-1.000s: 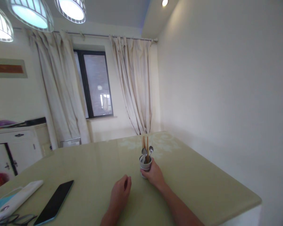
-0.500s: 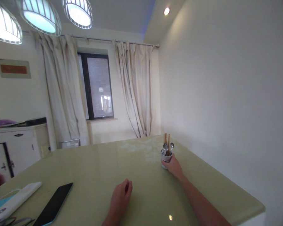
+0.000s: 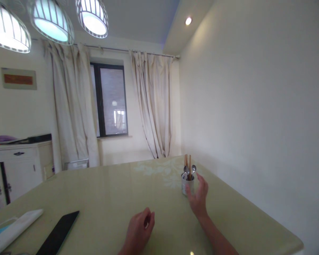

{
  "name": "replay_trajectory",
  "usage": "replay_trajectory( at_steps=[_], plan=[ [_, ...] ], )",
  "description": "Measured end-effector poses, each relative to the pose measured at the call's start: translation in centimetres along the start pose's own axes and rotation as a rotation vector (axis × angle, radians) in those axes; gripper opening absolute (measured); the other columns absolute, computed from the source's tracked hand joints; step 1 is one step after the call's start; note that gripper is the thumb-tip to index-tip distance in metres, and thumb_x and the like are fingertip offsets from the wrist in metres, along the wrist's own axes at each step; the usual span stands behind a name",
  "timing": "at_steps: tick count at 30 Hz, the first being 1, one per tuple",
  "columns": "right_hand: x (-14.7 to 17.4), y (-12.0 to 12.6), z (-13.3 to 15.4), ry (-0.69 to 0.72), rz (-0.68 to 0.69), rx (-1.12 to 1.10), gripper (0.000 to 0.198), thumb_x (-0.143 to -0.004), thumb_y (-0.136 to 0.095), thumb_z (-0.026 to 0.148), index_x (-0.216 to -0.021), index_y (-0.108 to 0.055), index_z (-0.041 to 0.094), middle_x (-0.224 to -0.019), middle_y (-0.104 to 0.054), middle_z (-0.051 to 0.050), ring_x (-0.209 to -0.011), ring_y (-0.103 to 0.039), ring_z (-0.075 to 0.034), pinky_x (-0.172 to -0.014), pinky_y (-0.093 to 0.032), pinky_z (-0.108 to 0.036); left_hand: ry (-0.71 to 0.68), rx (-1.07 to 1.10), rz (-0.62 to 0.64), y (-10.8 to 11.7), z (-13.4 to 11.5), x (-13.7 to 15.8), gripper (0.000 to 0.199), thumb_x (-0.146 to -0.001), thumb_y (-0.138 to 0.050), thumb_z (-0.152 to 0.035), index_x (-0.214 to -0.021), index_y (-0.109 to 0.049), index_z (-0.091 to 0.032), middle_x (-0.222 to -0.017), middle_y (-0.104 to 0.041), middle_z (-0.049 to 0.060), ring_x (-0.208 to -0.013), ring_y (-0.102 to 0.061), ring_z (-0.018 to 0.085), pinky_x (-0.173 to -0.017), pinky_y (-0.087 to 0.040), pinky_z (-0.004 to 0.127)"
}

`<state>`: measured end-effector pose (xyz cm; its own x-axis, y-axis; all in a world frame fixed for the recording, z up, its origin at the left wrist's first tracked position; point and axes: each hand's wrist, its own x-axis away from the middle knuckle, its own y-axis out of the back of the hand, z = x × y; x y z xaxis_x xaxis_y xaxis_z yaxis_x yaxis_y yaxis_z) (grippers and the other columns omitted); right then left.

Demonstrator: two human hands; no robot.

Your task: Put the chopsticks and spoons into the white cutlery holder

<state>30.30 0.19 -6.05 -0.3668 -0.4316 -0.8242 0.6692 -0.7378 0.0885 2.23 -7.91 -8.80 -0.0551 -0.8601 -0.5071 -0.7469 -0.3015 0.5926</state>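
Where right fingers [image 3: 202,184] spread, the cup [image 3: 185,185] seems beyond.

The one head-worn camera looks from above the near side of the table [image 3: 108,198], facing 12 o'clock across it and taking in tabletop and ceiling [image 3: 138,21]. The left hand [image 3: 139,226] is close, about 12; the right hand [image 3: 199,201], farther, at 1. The window [image 3: 113,101] stands well beyond at 11, the bare wall [image 3: 255,99] at 2.

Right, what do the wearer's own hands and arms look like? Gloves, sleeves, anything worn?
Left hand and right hand both ungloved; the visible forearms are bare too. No sleeve, watchband or bracelet shows. No ring visible, though fine detail is blurred.
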Motion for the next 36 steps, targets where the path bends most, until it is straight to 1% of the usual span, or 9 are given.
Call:
replay_trajectory(
  at_steps=[3, 6, 7, 10, 16, 21, 26, 31, 36],
  plan=[
    [1.8, -1.3, 4.9, 0.121, 0.326, -0.190, 0.052, -0.096, -0.061, 0.050, -0.141, -0.058, 0.023, -0.138, -0.063, -0.017, -0.132, -0.055, -0.037, -0.117, -0.039, -0.057, -0.037, -0.001, 0.009, -1.3, -2.4, -1.2, 0.038, -0.097, -0.051, -0.049, -0.068, -0.054, -0.024, -0.058, -0.058, -0.001, -0.056, -0.052, 0.015, -0.061, -0.041, 0.026],
    [3.4, -4.1, 9.2, 0.072, 0.622, -0.381, 0.042, -0.097, -0.062, 0.053, -0.127, -0.070, 0.024, -0.119, -0.073, -0.013, -0.114, -0.064, -0.033, -0.107, -0.045, -0.049, 0.019, 0.093, 0.036, -2.6, -3.5, -2.8, 0.025, -0.091, -0.053, -0.040, -0.077, -0.065, -0.023, -0.070, -0.073, 0.007, -0.065, -0.065, 0.020, -0.065, -0.050, 0.029],
    [3.9, -5.2, 10.2, 0.033, 0.716, -0.430, 0.039, -0.101, -0.055, 0.055, -0.113, -0.075, 0.024, -0.107, -0.075, -0.011, -0.105, -0.066, -0.030, -0.101, -0.047, -0.045, 0.046, 0.144, 0.034, -2.9, -3.4, -3.2, 0.024, -0.089, -0.052, -0.037, -0.082, -0.069, -0.022, -0.077, -0.077, 0.011, -0.070, -0.070, 0.023, -0.067, -0.053, 0.031],
    [5.3, -7.6, 11.6, -0.125, 0.934, -0.556, 0.063, -0.103, -0.041, 0.069, -0.075, -0.069, 0.021, -0.075, -0.067, -0.004, -0.076, -0.061, -0.021, -0.076, -0.046, -0.032, 0.138, 0.238, -0.027, -3.3, -2.0, -3.3, 0.030, -0.085, -0.048, -0.033, -0.092, -0.073, -0.018, -0.093, -0.082, 0.019, -0.082, -0.076, 0.028, -0.075, -0.058, 0.037],
    [6.6, -7.2, 10.7, -0.183, 0.931, -0.573, 0.072, -0.097, -0.039, 0.083, -0.059, -0.046, 0.021, -0.060, -0.043, 0.003, -0.060, -0.041, -0.014, -0.060, -0.031, -0.027, 0.164, 0.236, -0.017, -3.2, -0.4, -1.5, 0.032, -0.085, -0.047, -0.031, -0.098, -0.073, -0.019, -0.098, -0.083, 0.019, -0.087, -0.078, 0.030, -0.083, -0.059, 0.042],
    [6.5, -5.3, 9.8, -0.303, 1.008, -0.678, 0.066, -0.095, -0.053, 0.078, -0.066, -0.060, 0.019, -0.063, -0.056, 0.001, -0.062, -0.052, -0.015, -0.062, -0.038, -0.027, 0.176, 0.222, 0.019, -2.9, -2.6, -1.0, 0.023, -0.083, -0.053, -0.034, -0.095, -0.068, -0.020, -0.084, -0.079, 0.012, -0.074, -0.072, 0.025, -0.072, -0.054, 0.035],
    [6.2, -5.1, 8.9, -0.486, 1.081, -0.866, 0.054, -0.076, -0.079, 0.069, -0.065, -0.065, 0.018, -0.062, -0.063, 0.000, -0.061, -0.058, -0.016, -0.066, -0.046, -0.028, 0.139, 0.211, 0.038, -2.7, -3.5, -0.9, 0.013, -0.081, -0.057, -0.029, -0.091, -0.062, -0.022, -0.071, -0.067, 0.000, -0.063, -0.059, 0.017, -0.061, -0.043, 0.026],
    [6.4, -5.4, 8.9, -0.480, 1.077, -0.871, 0.033, -0.078, -0.077, 0.047, -0.067, -0.068, 0.018, -0.064, -0.065, 0.001, -0.061, -0.058, -0.015, -0.066, -0.046, -0.028, 0.146, 0.220, 0.044, -2.9, -2.6, -0.8, 0.012, -0.081, -0.054, -0.022, -0.090, -0.061, -0.023, -0.075, -0.070, 0.001, -0.071, -0.064, 0.018, -0.068, -0.045, 0.027],
    [6.4, -4.9, 9.5, -0.430, 1.085, -0.854, 0.028, -0.083, -0.069, 0.040, -0.066, -0.066, 0.018, -0.063, -0.061, 0.002, -0.062, -0.057, -0.015, -0.066, -0.044, -0.027, 0.200, 0.173, 0.065, -2.8, -2.3, -0.6, 0.017, -0.082, -0.051, -0.018, -0.095, -0.061, -0.024, -0.084, -0.076, 0.005, -0.079, -0.071, 0.021, -0.072, -0.046, 0.028]
  ],
)
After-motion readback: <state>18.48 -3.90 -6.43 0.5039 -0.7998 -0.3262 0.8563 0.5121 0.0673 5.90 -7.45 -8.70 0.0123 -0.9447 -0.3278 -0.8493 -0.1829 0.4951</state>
